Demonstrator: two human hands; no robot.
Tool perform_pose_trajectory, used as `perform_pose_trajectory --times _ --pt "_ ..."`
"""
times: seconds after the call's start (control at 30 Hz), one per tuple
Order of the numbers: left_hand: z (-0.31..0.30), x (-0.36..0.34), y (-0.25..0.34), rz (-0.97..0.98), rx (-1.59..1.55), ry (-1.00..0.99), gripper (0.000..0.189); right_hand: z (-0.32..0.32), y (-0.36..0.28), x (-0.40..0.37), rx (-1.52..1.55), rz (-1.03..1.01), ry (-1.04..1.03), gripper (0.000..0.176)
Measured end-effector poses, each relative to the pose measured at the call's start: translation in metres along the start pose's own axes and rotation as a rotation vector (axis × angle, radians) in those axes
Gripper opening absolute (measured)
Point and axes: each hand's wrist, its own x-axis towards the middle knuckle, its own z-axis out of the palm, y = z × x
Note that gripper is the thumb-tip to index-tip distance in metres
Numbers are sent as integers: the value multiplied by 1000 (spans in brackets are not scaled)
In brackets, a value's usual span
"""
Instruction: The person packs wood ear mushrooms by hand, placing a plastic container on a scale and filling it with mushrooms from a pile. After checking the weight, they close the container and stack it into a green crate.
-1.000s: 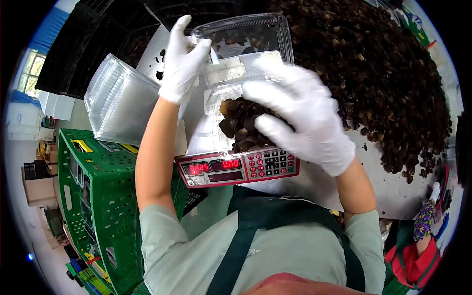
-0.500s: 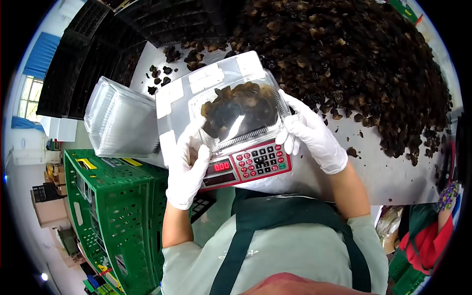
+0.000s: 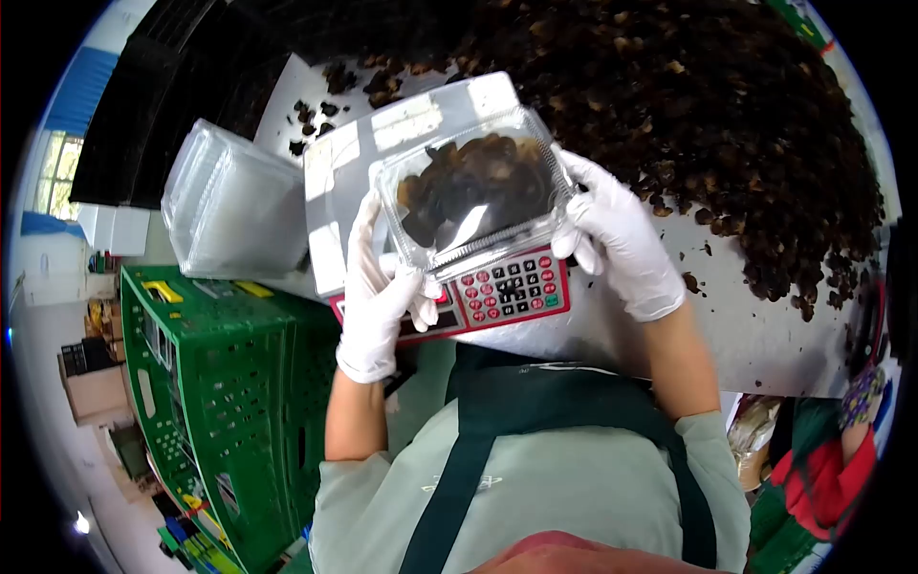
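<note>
A clear plastic box (image 3: 473,196) with its lid down holds dark brown, frilly pieces that look like mushrooms. It is over the platform of a red and silver weighing scale (image 3: 411,124). My left hand (image 3: 378,297), in a white glove, grips the box's lower left corner, its fingers partly covering the scale's display. On the right edge my right hand (image 3: 612,234), also gloved, holds the box with fingers bent round the rim. The scale's keypad (image 3: 509,290) shows below the box.
A large heap of the dark pieces (image 3: 688,105) covers the table's far right. Stacked clear boxes (image 3: 229,206) stand left of the scale, above a green crate (image 3: 229,383). Black trays (image 3: 143,115) are at the far left. Another person's red sleeve (image 3: 832,478) shows at lower right.
The box looks slightly raised and tilted. My left hand has shifted along its lower left corner and now covers part of the display, which was readable before.
</note>
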Motion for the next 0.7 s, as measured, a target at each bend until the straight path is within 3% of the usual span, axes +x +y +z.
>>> perform_pose_trajectory --times 0.03,0.1,0.17,0.23,0.3,0.43,0.53,0.7 --pt "-7 -1 3 -1 72 -23 79 -1 -5 -1 -75 39 -32 65" --pt "-9 -9 36 23 341 148 70 8 -16 -9 -422 45 150 66" --pt "-38 -10 52 263 507 342 63 -15 -14 -17 -506 -69 139 74" --pt "-66 -12 65 425 518 347 58 -36 -10 -33 -432 -125 180 70" --pt "-57 -10 80 430 606 435 55 -53 -4 -52 -489 -128 284 62" --pt "-36 14 88 393 711 240 48 -71 18 -85 -512 31 329 55" --pt "-36 57 77 606 1052 34 50 -58 19 -94 -531 77 331 45" --pt "-17 100 70 546 1118 -110 51 -35 6 -90 -591 75 283 35"
